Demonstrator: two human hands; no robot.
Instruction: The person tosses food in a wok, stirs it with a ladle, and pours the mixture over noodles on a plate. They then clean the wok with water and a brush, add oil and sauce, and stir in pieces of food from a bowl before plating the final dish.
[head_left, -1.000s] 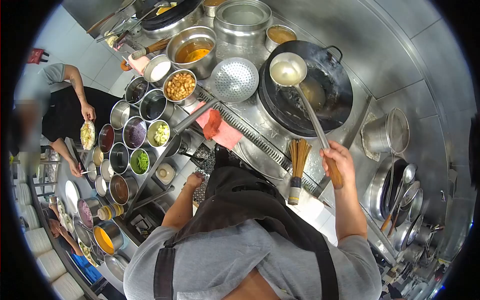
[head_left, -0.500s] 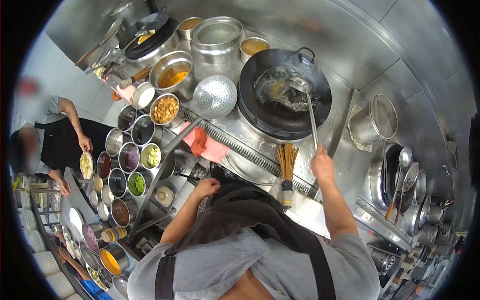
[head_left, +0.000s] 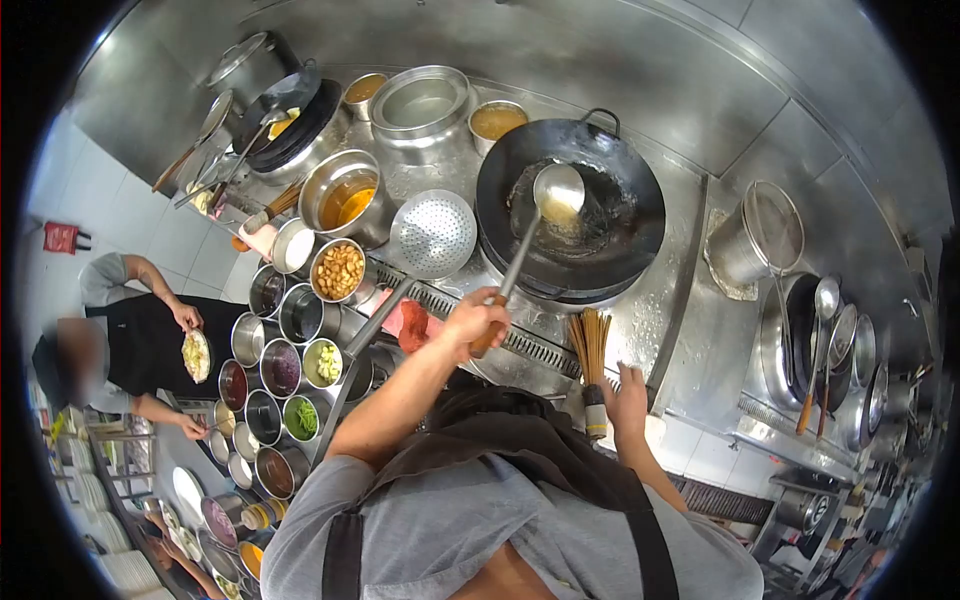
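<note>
Steel ladle (head_left: pixel 557 186) is in or just over the wok (head_left: pixel 622 212), gripped firmly in the left hand (head_left: pixel 476 324). Right hand (head_left: pixel 627 397) looks empty, fingers loose, beside 1 bamboo brush (head_left: pixel 591 350). Mid-ladling, I reckon; next move wants a steady wrist.

Free lane over the steel counter (head_left: pixel 700 325) between wok (head_left: pixel 632 205) and pot (head_left: pixel 733 252), ahead of the right hand (head_left: pixel 628 398). Leftward, the bamboo brush (head_left: pixel 588 345) blocks (just beside the fingers); past it, the ladle (head_left: pixel 522 250) slants across the wok rim.
</note>
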